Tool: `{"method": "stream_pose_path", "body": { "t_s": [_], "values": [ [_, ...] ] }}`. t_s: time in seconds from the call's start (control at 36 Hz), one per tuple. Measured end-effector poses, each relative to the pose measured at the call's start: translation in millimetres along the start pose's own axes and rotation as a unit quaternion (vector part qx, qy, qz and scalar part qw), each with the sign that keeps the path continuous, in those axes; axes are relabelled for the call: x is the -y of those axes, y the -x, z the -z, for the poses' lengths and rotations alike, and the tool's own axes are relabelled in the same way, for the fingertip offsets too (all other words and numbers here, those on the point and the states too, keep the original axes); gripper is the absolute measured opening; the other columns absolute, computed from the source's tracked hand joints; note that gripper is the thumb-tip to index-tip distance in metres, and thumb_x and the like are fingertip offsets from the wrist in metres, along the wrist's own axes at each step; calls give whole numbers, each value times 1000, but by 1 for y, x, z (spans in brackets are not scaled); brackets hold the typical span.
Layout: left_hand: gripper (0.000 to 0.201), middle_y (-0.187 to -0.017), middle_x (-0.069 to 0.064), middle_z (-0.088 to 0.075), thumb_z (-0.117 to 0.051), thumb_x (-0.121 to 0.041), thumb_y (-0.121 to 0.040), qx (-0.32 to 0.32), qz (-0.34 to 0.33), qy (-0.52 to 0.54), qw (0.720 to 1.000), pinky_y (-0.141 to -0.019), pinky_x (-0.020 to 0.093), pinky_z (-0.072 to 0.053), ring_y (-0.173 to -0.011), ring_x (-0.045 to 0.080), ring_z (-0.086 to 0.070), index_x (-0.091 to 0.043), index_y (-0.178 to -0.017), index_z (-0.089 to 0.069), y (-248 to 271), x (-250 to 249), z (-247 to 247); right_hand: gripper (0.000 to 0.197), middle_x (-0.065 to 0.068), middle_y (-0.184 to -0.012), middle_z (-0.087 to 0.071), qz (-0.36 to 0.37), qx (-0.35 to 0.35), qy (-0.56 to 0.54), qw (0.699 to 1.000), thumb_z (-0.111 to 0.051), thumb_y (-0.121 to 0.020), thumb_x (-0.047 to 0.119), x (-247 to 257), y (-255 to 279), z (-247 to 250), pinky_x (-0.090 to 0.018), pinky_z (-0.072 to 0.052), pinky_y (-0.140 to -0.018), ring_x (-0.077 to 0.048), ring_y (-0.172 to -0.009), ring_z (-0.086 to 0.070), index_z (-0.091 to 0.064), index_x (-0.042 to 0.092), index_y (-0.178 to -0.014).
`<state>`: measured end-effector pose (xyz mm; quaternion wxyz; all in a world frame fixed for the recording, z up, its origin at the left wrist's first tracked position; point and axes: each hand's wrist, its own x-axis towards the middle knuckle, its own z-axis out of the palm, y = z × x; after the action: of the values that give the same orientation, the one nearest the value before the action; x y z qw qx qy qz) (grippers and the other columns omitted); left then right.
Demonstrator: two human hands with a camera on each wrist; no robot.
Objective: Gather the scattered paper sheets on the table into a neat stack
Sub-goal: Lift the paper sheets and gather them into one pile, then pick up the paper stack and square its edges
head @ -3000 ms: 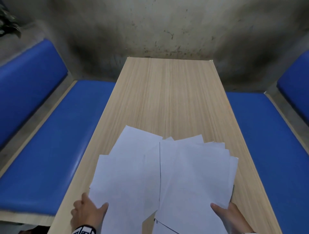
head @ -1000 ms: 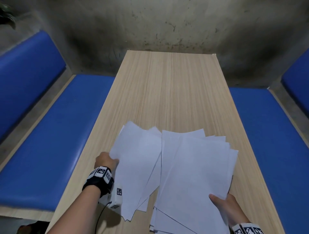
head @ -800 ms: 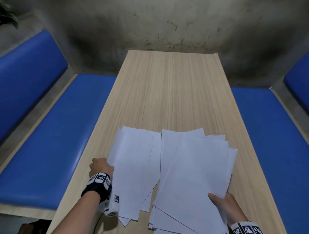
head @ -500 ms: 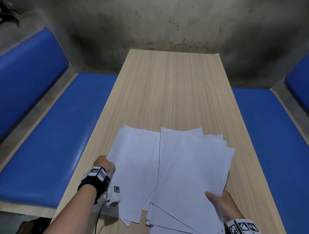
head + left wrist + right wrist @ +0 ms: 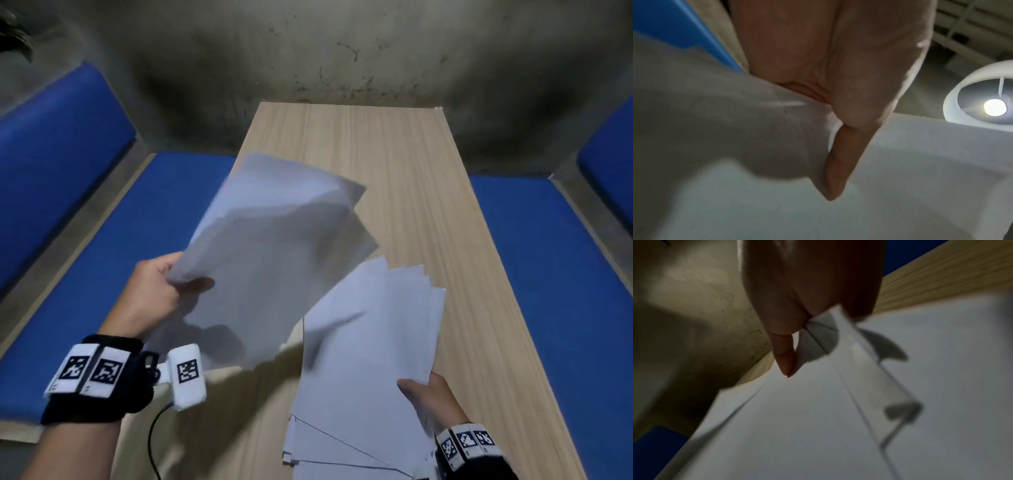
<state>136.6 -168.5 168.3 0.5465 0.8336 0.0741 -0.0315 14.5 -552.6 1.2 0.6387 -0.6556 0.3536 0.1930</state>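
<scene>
My left hand [image 5: 161, 291] pinches a bundle of white sheets [image 5: 274, 260] by its left edge and holds it tilted in the air above the table's left half. In the left wrist view the thumb [image 5: 840, 159] lies on top of this bundle [image 5: 900, 178]. A second fanned pile of white sheets [image 5: 370, 359] lies on the wooden table [image 5: 394, 154] at the near right. My right hand [image 5: 428, 397] grips that pile at its right edge, thumb on top. The right wrist view shows the thumb [image 5: 785, 356] on the pile [image 5: 818, 426] and the fingers beneath hidden.
Blue cushioned benches [image 5: 85, 274] [image 5: 565, 274] run along both sides of the table. A stained concrete wall [image 5: 325, 51] closes the far end. A lit ceiling lamp [image 5: 982, 105] appears in the left wrist view.
My left hand has lifted its bundle of sheets off the table and raised it, tilted, toward the right. The right hand still holds the right pile in place.
</scene>
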Motion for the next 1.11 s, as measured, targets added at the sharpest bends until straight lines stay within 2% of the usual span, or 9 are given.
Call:
{"method": "stream_pose_path", "body": {
  "t_s": [0.14, 0.42, 0.53, 0.64, 0.75, 0.83, 0.92, 1.0, 1.11],
  "values": [
    [18, -69, 1, -71, -78, 3, -73, -11, 35, 105, 994, -41, 12, -45, -41, -1, -57, -12, -76, -68, 5, -4, -14, 16, -21, -91, -77, 8, -7, 2, 1000, -58, -84, -7, 0, -3, -3, -32, -57, -64, -33, -79, -73, -70, -2, -94],
    [40, -97, 16, -77, -79, 6, -63, 48, 196, 153, 967, -81, 60, -56, -88, 38, -74, -7, -100, -70, 36, 94, -127, 42, -16, -96, -78, -14, 7, -3, 1000, -71, -68, 13, -23, -23, 2, -59, -54, -90, -36, -87, -75, -69, -3, -107],
    [43, -125, -5, -64, -63, -19, -86, 81, 164, -7, 983, -100, 39, -48, -116, 23, -63, -25, -126, -53, 50, 126, -164, 52, -10, -106, -76, -43, 4, -39, 998, -72, -80, 31, -11, -13, -2, -45, -54, -94, -27, -92, -72, -63, 2, -123],
    [57, -148, 10, -45, -33, -17, -102, 122, 183, -176, 960, -102, 33, -40, -128, 28, -51, -20, -155, -13, 54, 127, -181, 96, -6, -145, -49, -70, 19, -54, 996, -51, -77, 71, 4, -7, -5, -34, -40, -96, -20, -111, -54, -36, 8, -148],
    [62, -151, 14, -35, -29, -12, -101, 176, 154, -299, 925, -104, 35, -39, -133, 27, -41, -17, -156, -2, 56, 124, -193, 90, -13, -134, -59, -56, -10, -9, 998, -71, -78, 54, 2, -8, -13, -41, -42, -106, -27, -119, -58, -43, -2, -142],
    [61, -147, 14, -32, -32, -27, -101, 195, 131, -335, 913, -103, 38, -39, -133, 29, -34, -19, -156, -6, 54, 122, -194, 48, -9, -100, -76, -11, -2, 35, 999, -75, -76, 18, 1, -5, -14, -42, -59, -86, -29, -93, -72, -64, 1, -119],
    [78, -151, 12, -28, -50, -49, -92, 161, 155, -248, 943, -113, 41, -31, -140, 29, -26, -21, -155, -14, 48, 122, -182, 22, -5, -97, -75, 14, 45, 4, 999, -61, -90, 1, 7, 4, -8, -22, -59, -61, -20, -85, -72, -63, 12, -108],
    [90, -139, 8, -49, -73, -48, -79, 86, 218, -48, 971, -104, 40, -44, -127, 26, -50, -17, -150, -29, 41, 112, -167, 33, -3, -109, -76, 32, 100, -68, 992, -59, -91, -3, 10, 9, 2, -26, -59, -72, -17, -96, -73, -59, 16, -119],
    [99, -113, 9, -75, -94, -46, -45, 148, 234, 249, 928, -81, 36, -59, -102, 28, -72, -7, -128, -58, 33, 100, -149, 42, -2, -107, -75, 26, 140, -99, 985, -62, -84, -9, 15, 14, 11, -24, -57, -74, -15, -93, -72, -59, 15, -118]
  ]
}}
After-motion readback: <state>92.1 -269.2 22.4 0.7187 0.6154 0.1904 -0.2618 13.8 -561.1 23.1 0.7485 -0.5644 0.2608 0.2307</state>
